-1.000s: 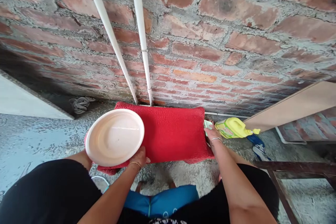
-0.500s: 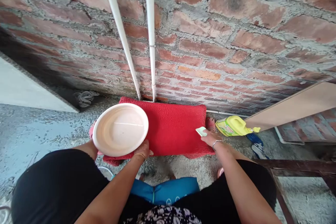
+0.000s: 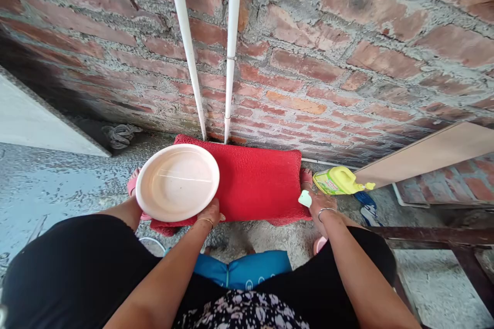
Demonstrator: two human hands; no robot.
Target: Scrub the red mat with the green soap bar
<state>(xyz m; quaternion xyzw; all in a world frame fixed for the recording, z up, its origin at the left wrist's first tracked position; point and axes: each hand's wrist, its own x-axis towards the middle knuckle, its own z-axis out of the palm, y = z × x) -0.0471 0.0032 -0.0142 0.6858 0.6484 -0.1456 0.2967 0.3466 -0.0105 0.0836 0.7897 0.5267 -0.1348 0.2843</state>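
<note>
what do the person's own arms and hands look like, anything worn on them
No sleeves show on the forearms. The left hand is ungloved, with a thin gold-toned bracelet at the wrist. The right hand, also ungloved, has a silver-toned bangle.

The wet grey floor (image 3: 88, 180) carries a yellow bottle (image 3: 335, 181) and crumpled rag (image 3: 120, 136).
</note>
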